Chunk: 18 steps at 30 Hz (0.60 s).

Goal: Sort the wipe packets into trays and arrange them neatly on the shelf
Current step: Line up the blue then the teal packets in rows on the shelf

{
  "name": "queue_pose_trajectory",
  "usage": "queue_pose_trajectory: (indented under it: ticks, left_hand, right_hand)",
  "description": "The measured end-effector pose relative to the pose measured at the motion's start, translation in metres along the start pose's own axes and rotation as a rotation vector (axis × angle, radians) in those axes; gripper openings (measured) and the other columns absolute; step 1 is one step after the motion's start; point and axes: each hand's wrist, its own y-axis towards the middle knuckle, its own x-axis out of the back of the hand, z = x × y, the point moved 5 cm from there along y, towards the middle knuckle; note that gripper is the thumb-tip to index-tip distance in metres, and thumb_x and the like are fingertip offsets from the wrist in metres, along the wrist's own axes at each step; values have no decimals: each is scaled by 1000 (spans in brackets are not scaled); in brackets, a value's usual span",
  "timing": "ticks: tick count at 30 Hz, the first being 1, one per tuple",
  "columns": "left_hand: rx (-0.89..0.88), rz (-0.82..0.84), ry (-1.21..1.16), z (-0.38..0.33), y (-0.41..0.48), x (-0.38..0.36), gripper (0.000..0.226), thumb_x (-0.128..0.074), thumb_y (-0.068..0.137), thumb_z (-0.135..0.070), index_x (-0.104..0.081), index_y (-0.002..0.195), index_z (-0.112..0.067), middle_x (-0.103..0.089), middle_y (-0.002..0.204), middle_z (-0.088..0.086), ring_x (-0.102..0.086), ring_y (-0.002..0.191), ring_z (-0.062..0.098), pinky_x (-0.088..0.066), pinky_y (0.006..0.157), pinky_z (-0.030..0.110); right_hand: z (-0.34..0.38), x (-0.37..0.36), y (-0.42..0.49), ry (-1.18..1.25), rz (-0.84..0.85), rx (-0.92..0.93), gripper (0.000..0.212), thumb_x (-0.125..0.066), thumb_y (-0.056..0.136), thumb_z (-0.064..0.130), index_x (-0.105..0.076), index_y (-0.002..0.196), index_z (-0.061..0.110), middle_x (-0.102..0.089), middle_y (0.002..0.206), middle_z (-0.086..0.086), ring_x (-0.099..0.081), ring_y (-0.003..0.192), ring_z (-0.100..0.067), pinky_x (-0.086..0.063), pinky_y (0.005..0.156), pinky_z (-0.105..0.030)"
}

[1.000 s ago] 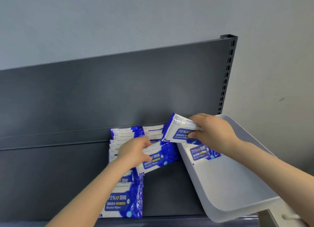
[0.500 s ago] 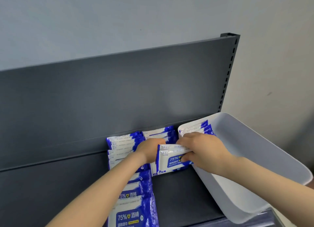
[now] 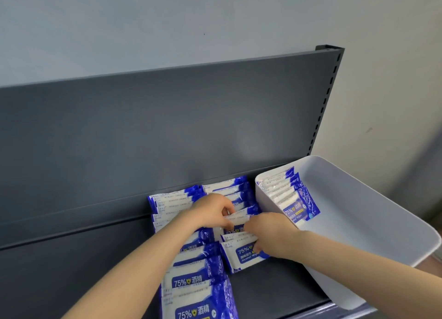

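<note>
I'm straightening the second row [image 3: 229, 191] on the shelf [image 3: 71, 259]: my left hand [image 3: 215, 211] pinches a standing packet [image 3: 236, 217] by its top, and my right hand [image 3: 270, 235] curls, I think, round the front packet [image 3: 244, 256], midway to the shelf's front edge. Next: press them flush and upright.

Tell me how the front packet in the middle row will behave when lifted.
The front packet looks glossy, so probably slippery. Its creased wrapper suggests flex, not stiffness. It leans on the row behind, so it may topple if released.
</note>
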Motion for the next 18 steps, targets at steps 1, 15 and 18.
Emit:
queue_pose_trajectory:
  ticks: [1,15,18]
  left_hand:
    - [10,-23,-38,2,0,-2,36,-77,73,-41,-67,105,-31,-65,101,-12,-61,92,8,-55,79,31]
    - [46,-35,-73,-3,-3,-4,43,-77,76,-30,-63,116,-27,-64,112,-7,-60,97,12,-52,79,28]
    - [66,-35,-12,-6,-4,-5,48,-78,75,-30,-60,120,-27,-62,114,-7,-59,100,14,-52,80,29]
  right_hand:
    - [-1,-3,3,9,11,-11,38,-61,88,30,-53,123,17,-56,126,-4,-54,115,-24,-47,95,-38]
    - [0,-10,29,-71,14,-32,48,-74,78,31,-53,117,15,-60,117,-5,-58,107,-24,-49,83,-34]
    - [0,-13,29,-28,31,-8,54,-76,74,33,-53,119,15,-60,118,-5,-57,109,-23,-50,85,-35]
